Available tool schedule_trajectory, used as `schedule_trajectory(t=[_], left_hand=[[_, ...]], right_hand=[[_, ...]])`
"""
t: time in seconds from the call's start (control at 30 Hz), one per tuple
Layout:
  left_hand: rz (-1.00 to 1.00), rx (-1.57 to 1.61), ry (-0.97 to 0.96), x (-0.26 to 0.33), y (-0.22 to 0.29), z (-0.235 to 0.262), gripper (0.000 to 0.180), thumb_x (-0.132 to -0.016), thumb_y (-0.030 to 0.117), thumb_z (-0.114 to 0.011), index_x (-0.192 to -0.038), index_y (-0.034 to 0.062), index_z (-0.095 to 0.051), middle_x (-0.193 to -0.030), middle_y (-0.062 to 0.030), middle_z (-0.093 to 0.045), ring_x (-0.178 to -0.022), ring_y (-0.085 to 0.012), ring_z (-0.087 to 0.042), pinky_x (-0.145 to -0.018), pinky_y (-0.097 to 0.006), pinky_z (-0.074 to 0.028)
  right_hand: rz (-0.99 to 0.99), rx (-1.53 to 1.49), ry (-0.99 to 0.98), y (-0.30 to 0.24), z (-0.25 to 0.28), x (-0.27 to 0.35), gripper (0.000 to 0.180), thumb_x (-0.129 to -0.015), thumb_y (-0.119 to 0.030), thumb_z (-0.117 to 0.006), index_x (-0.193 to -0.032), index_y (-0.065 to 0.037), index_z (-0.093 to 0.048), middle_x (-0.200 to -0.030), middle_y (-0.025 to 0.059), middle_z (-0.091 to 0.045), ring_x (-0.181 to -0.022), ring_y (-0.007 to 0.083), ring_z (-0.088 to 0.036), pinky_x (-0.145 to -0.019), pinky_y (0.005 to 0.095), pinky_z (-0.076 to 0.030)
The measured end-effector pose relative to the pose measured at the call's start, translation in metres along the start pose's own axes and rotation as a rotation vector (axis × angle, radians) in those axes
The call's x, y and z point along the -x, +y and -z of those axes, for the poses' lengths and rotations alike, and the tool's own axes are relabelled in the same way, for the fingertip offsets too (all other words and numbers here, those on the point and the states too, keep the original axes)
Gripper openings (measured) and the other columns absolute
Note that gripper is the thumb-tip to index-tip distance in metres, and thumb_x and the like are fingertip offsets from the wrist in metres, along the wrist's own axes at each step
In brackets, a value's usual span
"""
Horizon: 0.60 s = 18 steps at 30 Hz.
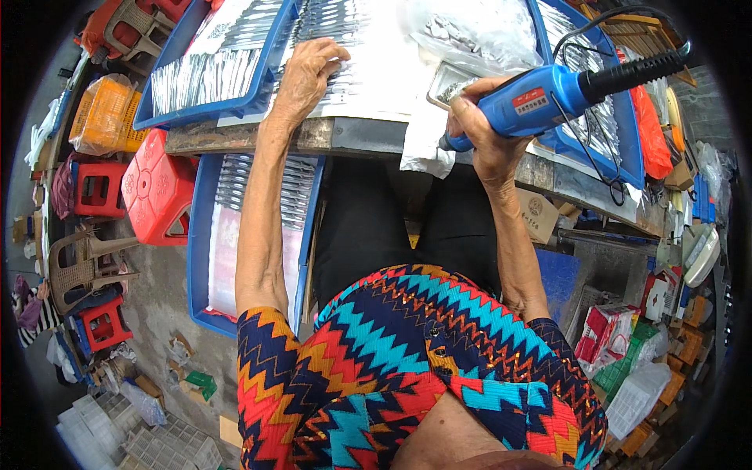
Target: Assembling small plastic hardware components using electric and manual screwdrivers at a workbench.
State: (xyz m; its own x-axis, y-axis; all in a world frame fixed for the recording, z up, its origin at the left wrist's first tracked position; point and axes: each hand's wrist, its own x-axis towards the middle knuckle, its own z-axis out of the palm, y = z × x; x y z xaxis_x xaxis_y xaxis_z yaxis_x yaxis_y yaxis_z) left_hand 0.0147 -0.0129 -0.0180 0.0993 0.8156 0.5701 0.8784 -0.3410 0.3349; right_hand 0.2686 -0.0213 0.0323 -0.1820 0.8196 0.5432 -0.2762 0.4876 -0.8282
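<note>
gripping the blue electric screwdriver [521, 102] in my right hand [495, 153], i have its nose pointing left and slightly down, above the front edge of the bench [301, 135]. those fingers are curled together around the front part of the barrel, and the thick black cable [638, 77] leaves its back end toward the upper right. the nose is just beside a white sheet [427, 145] that droops over the bench edge.

my left hand [301, 82] lies over the bench, its fingers [333, 53] bent and close together at the rows of slim silvery metal pieces [325, 19]; i cannot tell whether they pinch one.

left of that hand is a blue tray [270, 78] packed with more such pieces, side by side. between my hands, toward the back, sits a clear plastic bag [489, 39] of small silvery parts. another blue tray [630, 149] stands to the right, partly behind the screwdriver, with a thin dark cord [603, 160] hanging across it. lower down, left of my legs, a third blue tray [197, 262] holds more pieces, near a red plastic stool [149, 184].
</note>
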Motion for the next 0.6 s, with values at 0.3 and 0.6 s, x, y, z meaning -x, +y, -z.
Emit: schedule_trajectory(t=[0.3, 0.6], left_hand=[[0.175, 0.281, 0.032, 0.006, -0.001, -0.003, 0.028, -0.082, 0.017, -0.053, -0.109, 0.0089, -0.052, -0.103, -0.0112, -0.058, -0.097, -0.0241, -0.055, -0.086, -0.038, -0.041], [0.086, 0.130, -0.063, -0.042, -0.009, 0.001, 0.017, -0.085, 0.010, -0.052, -0.099, 0.0060, -0.061, -0.092, -0.0109, -0.062, -0.085, -0.0208, -0.060, -0.073, -0.033, -0.047]], right_hand=[[-0.041, -0.005, -0.005, -0.003, -0.004, 0.001, 0.016, -0.068, -0.001, -0.068, -0.080, -0.001, -0.059, -0.063, 0.0012, -0.056, -0.053, 0.0074, -0.056, -0.049, 0.0205, -0.047], [-0.099, 0.023, 0.024, -0.004, -0.002, 0.001, 0.017, -0.068, 0.000, -0.067, -0.082, -0.003, -0.056, -0.063, 0.0014, -0.056, -0.053, 0.0076, -0.056, -0.049, 0.0212, -0.047]])
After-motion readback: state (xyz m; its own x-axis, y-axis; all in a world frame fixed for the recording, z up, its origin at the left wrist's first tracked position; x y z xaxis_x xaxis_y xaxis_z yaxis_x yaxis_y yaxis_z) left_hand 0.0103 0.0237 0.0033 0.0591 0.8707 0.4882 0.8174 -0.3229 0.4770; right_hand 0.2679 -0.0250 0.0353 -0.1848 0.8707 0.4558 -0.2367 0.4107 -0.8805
